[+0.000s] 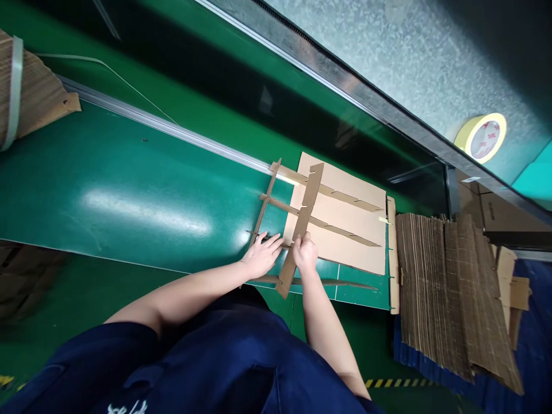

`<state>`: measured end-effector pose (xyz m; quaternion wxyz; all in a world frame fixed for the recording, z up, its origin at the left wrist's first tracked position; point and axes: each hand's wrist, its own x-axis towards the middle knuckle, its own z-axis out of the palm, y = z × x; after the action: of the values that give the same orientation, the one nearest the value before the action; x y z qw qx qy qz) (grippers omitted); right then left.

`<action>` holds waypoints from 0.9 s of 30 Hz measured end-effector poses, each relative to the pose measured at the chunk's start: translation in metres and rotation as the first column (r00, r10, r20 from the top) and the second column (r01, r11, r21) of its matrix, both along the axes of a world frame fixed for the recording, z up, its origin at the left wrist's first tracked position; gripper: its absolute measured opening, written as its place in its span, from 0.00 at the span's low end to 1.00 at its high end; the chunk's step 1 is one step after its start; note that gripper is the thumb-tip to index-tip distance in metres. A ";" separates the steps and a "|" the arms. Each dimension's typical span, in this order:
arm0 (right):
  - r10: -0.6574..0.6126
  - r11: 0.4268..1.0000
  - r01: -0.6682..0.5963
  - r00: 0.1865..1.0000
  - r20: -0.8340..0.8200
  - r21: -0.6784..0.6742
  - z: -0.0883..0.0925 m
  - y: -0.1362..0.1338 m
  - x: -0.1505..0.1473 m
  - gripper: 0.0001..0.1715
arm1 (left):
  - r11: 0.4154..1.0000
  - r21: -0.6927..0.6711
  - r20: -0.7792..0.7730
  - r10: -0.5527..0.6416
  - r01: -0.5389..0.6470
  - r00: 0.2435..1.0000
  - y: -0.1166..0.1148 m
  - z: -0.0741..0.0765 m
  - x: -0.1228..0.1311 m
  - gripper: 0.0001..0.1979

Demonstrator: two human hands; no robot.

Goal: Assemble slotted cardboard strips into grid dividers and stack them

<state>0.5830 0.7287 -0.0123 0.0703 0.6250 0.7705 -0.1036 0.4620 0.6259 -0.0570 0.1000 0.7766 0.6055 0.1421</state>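
Observation:
Slotted cardboard strips are laid out on the green bench in front of me. A short cross strip stands across the left ends of several long cardboard strips. My right hand is closed on a second cross strip, a notched cardboard strip, which lies slanting over the long ones. My left hand rests with fingers stretched out over a long strip near the left crossing, partly hiding it. Beneath the strips lies a flat cardboard sheet. Whether the slots of the held strip are engaged cannot be made out.
Right of the sheet are another cardboard strip and tall stacks of cardboard. A strapped cardboard bundle sits at the far left of the green bench. A yellow tape roll stands on the metal ledge beyond.

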 end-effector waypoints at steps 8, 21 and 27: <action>0.046 0.998 -0.044 0.998 0.043 -0.049 0.003 0.003 0.002 0.18 | 0.996 -0.090 0.078 0.018 -0.011 0.997 0.042 0.011 -0.019 0.11; 0.091 0.996 -0.087 0.983 0.160 -0.031 0.005 -0.001 0.010 0.16 | 0.988 -0.147 -0.006 -0.047 0.046 0.999 0.049 0.002 -0.010 0.09; 0.054 0.998 -0.061 0.978 0.204 0.026 0.000 -0.007 0.006 0.15 | 0.985 -0.156 -0.010 -0.076 0.074 0.997 0.050 0.007 -0.012 0.10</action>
<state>0.5886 0.7212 -0.0122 0.1414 0.6108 0.7787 -0.0249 0.4505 0.6757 -0.0502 0.1609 0.7898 0.5859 0.0843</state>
